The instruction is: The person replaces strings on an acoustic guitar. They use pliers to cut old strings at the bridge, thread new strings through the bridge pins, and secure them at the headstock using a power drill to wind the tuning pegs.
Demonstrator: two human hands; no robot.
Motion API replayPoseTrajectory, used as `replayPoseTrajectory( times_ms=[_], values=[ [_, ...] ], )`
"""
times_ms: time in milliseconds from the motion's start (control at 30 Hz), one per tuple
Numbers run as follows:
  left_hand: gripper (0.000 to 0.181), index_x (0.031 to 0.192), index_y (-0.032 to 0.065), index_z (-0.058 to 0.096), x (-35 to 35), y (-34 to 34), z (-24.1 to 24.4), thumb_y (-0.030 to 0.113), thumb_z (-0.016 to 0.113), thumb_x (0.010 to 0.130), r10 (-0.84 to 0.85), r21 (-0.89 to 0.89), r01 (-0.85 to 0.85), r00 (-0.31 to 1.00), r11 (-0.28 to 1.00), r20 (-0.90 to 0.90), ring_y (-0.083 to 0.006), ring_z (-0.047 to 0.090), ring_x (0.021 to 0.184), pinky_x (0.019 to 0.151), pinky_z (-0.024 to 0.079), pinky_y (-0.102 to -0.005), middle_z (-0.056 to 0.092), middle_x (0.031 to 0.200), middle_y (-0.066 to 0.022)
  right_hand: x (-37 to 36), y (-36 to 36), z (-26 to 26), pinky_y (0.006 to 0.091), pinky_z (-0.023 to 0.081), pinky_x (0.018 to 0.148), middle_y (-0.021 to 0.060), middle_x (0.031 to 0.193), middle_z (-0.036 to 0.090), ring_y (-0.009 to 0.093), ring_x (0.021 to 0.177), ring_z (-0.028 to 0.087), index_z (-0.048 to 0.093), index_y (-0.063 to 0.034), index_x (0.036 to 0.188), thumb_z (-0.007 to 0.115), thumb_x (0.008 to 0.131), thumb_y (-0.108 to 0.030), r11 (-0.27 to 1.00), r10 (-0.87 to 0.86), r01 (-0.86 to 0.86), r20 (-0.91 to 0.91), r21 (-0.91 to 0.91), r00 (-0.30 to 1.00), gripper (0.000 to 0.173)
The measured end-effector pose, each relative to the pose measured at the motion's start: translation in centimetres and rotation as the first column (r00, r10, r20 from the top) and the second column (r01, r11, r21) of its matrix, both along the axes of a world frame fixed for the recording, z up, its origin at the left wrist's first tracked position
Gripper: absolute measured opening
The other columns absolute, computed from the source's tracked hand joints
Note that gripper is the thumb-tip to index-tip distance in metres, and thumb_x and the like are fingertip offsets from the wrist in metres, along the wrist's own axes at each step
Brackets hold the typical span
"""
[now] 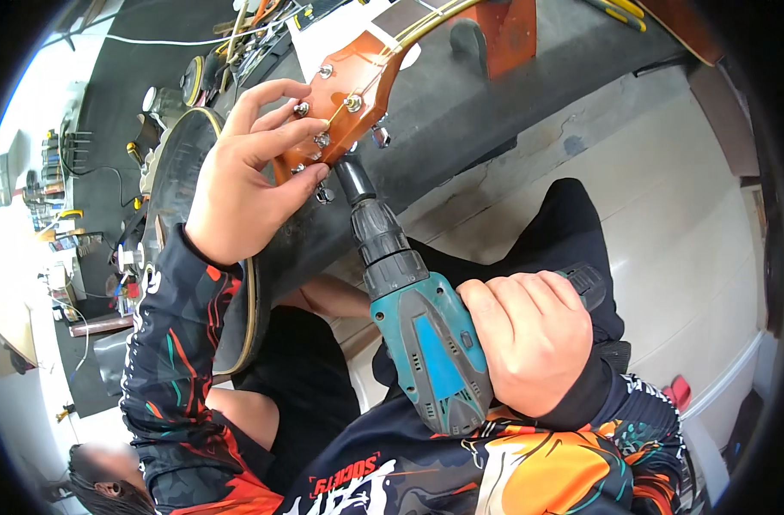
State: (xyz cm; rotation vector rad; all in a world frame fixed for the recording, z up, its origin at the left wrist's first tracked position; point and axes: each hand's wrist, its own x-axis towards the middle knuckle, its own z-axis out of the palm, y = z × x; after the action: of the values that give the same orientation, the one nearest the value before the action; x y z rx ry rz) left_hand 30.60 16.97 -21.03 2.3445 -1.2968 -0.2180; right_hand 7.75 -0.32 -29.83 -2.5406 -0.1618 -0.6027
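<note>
The wooden headstock (360, 71) of a stringed instrument, likely a guitar, reaches across the bench with metal tuning machines along both edges. My left hand (244, 161) lies over its near end, the thumb at the lower edge. One fingertip touches a pale string (336, 114) close to a tuner post (353, 103). In my right hand (530, 341) is the grip of a teal and black cordless drill (430, 347). Its black attachment (354, 180) meets the headstock's lower edge, at a tuner key that is mostly hidden.
A dark workbench (469, 122) runs beneath the headstock. An orange-brown block (511, 38) stands near the neck, and yellow-handled pliers (617, 11) lie at upper right. Hand tools (257, 61) crowd the upper left. Another person (108, 479) sits at lower left, beside a black, pale-edged curved object (186, 164).
</note>
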Motion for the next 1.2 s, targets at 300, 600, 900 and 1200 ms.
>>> replayPoseTrajectory(
  times_ms=[300,600,900,1200],
  values=[
    [0.045,0.116,0.0053,0.069,-0.6,-0.5,-0.3,-0.011,0.072,0.074,0.143,-0.052,-0.150,0.983,0.987,-0.113,-0.0326,0.051,0.132,0.104,0.049,-0.0382,0.049,0.134,-0.0099,0.1,-0.1,-0.4,0.0323,0.048,0.069,0.0047,0.071,0.050,0.020,0.067,0.056,0.063,-0.0002,0.094,0.062,0.070,-0.018,1.000,-0.005,0.004,0.023,0.028,1.000,0.030],
    [0.044,0.114,0.0039,0.070,-1.4,-1.1,-0.1,-0.010,0.074,0.073,0.176,0.035,-0.181,0.978,0.983,0.116,-0.0229,0.061,0.114,0.097,0.049,-0.0326,0.061,0.121,-0.0089,0.2,-0.2,-0.6,0.0323,0.048,0.068,0.0050,0.071,0.050,0.020,0.067,0.056,0.063,0.0003,0.095,0.063,0.069,-0.019,0.999,-0.004,0.003,0.032,0.033,0.999,0.032],
    [0.043,0.112,0.0019,0.069,-1.0,-1.7,1.2,-0.009,0.075,0.071,0.081,0.179,-0.128,0.966,0.975,0.247,-0.0195,0.067,0.100,0.093,0.048,-0.0298,0.071,0.107,-0.0098,0.3,-0.2,-0.8,0.0320,0.048,0.068,0.0053,0.071,0.051,0.020,0.068,0.056,0.064,0.0005,0.095,0.063,0.069,-0.019,0.999,-0.005,0.003,0.037,0.047,0.999,0.032],
    [0.040,0.108,0.0000,0.066,-0.9,-2.3,1.5,-0.008,0.075,0.070,0.060,0.174,-0.095,0.978,0.980,0.199,-0.0196,0.067,0.100,0.093,0.049,-0.0303,0.071,0.103,-0.0093,0.2,-0.2,-0.7,0.0315,0.048,0.069,0.0044,0.071,0.050,0.019,0.068,0.057,0.064,-0.0005,0.095,0.064,0.071,-0.018,0.999,-0.008,0.007,0.030,0.034,1.000,0.030]
  ],
)
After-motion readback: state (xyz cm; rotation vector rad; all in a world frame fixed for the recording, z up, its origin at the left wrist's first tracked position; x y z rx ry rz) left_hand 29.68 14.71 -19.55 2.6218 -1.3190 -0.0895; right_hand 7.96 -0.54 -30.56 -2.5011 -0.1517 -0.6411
